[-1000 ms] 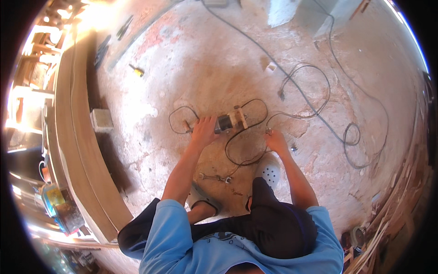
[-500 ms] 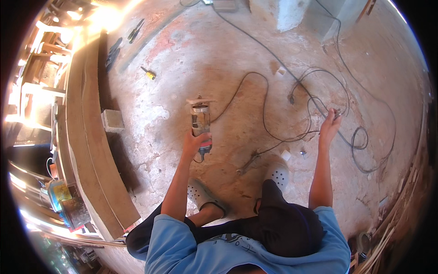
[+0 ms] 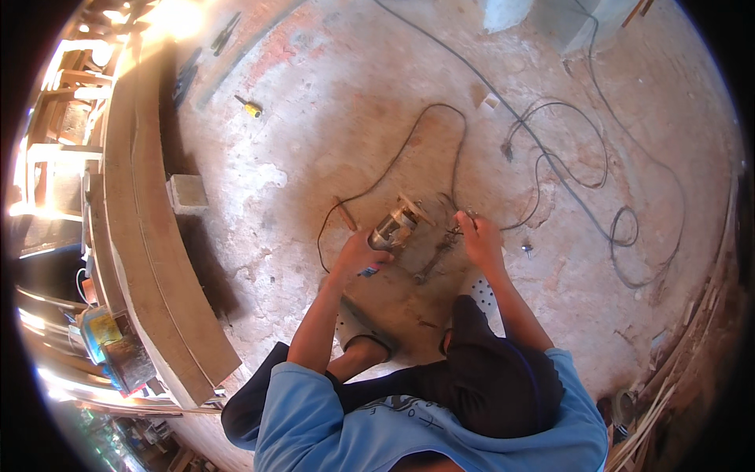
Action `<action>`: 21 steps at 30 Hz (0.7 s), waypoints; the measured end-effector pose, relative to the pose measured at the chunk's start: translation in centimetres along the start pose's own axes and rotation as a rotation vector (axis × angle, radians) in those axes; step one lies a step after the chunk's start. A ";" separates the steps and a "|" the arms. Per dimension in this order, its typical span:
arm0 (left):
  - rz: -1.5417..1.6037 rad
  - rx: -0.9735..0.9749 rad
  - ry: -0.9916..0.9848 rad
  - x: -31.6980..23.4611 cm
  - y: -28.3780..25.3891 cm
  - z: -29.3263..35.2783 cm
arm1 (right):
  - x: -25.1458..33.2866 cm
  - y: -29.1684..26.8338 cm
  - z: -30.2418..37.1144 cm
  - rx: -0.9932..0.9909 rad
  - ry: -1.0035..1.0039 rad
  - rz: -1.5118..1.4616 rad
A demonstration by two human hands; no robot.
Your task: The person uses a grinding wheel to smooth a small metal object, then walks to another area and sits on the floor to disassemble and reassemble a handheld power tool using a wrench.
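My left hand point(image 3: 360, 256) is wrapped round the body of a trim router point(image 3: 392, 230), a cylindrical power tool with a flat base plate. The router tilts, its base end pointing up and right toward my other hand. Just right of that plate, the fingers of my right hand point(image 3: 480, 237) are closed in a pinch on a small dark metal piece point(image 3: 470, 213), too small to name. On the floor between my feet lies a wrench-like metal tool point(image 3: 431, 265). A small shiny bit point(image 3: 527, 248) rests on the floor to the right of my right hand.
Dark cable point(image 3: 464, 149) loops over the concrete floor, coiling at the right. A yellow-handled screwdriver point(image 3: 249, 106) lies at the far left. Long wooden planks point(image 3: 149, 236) stand along the left, beside a pale block point(image 3: 187, 194). Thin wood strips point(image 3: 653, 429) lie at the lower right.
The router has swung from upright to tilted right, and my left hand has shifted slightly right. My right hand has come in leftward from the cables to beside the router's base.
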State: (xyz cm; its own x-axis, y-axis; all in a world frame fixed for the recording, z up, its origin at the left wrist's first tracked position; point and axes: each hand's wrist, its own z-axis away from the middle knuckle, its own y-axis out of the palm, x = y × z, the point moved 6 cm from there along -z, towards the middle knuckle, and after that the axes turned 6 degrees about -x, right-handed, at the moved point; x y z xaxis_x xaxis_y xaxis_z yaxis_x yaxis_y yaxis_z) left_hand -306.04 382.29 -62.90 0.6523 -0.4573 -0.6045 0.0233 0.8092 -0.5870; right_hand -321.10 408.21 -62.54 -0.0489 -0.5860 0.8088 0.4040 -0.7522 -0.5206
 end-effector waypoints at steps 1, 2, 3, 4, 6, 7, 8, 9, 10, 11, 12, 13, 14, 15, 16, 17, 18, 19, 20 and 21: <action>0.025 -0.016 0.027 -0.3 0.4 0.1 | -0.9 0.0 0.3 0.047 0.143 -0.188; 0.052 -0.040 0.044 -0.4 0.5 0.1 | -1.8 0.2 0.7 0.095 0.288 -0.375; 0.079 -0.065 0.058 -0.6 0.6 0.1 | -2.3 0.7 1.2 0.159 0.425 -0.598; 0.098 -0.089 0.030 -0.4 0.5 0.1 | -2.8 0.4 1.4 0.135 0.466 -0.622; 0.195 -0.017 -0.040 0.2 0.9 0.0 | -3.4 0.3 1.8 0.123 0.534 -0.740; 0.271 0.009 -0.068 0.4 0.9 0.0 | -3.5 0.3 1.9 0.130 0.553 -0.766; 0.221 0.006 -0.071 0.5 0.6 -0.2 | -3.7 0.3 2.1 0.129 0.581 -0.794; 0.200 -0.004 -0.045 0.4 0.3 -0.3 | -3.9 0.3 2.2 0.113 0.621 -0.812; 0.182 0.013 -0.049 0.5 0.0 -0.4 | -3.7 0.4 2.3 0.135 0.617 -0.852; 0.208 -0.007 -0.015 0.2 -0.4 -0.5 | -3.5 0.5 2.4 0.143 0.625 -0.885; 0.239 -0.001 -0.011 0.1 -0.7 -0.6 | -3.3 0.7 2.5 0.150 0.635 -0.920; 0.278 -0.005 -0.031 0.1 -0.9 -0.6 | -2.9 0.8 2.6 0.171 0.610 -0.890; 0.300 0.021 -0.046 0.1 -0.8 -0.6 | -2.5 1.0 2.6 0.190 0.586 -0.860; 0.331 0.036 -0.086 0.2 -0.7 -0.6 | -2.0 1.3 2.7 0.212 0.555 -0.836; 0.397 0.065 -0.123 0.3 -0.5 -0.5 | -1.4 1.5 2.7 0.229 0.490 -0.784; 0.357 0.051 -0.130 0.5 -0.6 -0.5 | -0.7 1.9 2.7 0.251 0.419 -0.739; 0.351 0.052 -0.132 0.6 -0.5 -0.4 | -0.1 2.2 2.9 0.272 0.354 -0.697; 0.357 0.048 -0.125 0.7 -0.4 -0.5 | 0.6 2.5 2.9 0.276 0.267 -0.592; 0.338 0.057 -0.142 0.9 -0.3 -0.5 | 1.3 2.7 3.0 0.278 0.182 -0.492; 0.329 0.061 -0.150 1.2 -0.2 -0.6 | 1.9 3.0 3.2 0.278 0.115 -0.394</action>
State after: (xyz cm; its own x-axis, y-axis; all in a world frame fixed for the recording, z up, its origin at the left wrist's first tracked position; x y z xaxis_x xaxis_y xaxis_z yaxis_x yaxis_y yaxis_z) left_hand -305.71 381.37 -63.81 0.7360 -0.1135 -0.6674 -0.1639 0.9267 -0.3383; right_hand -317.09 405.80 -61.74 -0.3410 -0.3146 0.8859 0.5624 -0.8234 -0.0759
